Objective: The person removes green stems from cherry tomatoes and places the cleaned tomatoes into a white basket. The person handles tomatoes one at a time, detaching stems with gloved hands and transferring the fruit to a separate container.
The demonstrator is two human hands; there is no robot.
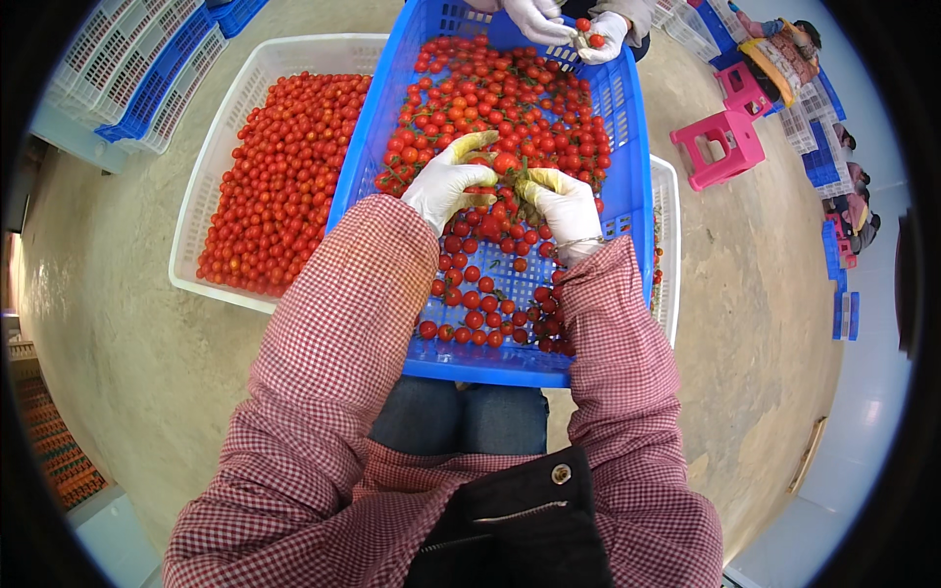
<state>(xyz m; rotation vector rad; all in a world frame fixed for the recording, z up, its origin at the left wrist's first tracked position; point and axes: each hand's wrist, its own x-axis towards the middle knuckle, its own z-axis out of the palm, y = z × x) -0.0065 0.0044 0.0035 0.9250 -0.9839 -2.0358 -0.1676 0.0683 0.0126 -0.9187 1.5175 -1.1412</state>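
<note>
My left hand (446, 188), in a white glove with yellow-green stained fingers, curls around cherry tomatoes (506, 163) above the blue crate (627, 147). Facing it, my right hand (567, 208), gloved alike, pinches the green stem of the same bunch; its fingertips are partly hidden. Beneath both hands, many red cherry tomatoes (470, 83) lie in the blue crate, several still on green stems. Loose ones (480, 318) are spread over the slotted floor at its near end.
A white crate (196, 225) heaped with cherry tomatoes stands left. Another white crate (667, 245) shows under the blue one's right side. Across from me, a co-worker's gloved hands (603, 39) hold tomatoes. Pink stools (725, 147) stand right; stacked crates (147, 69) rise far left.
</note>
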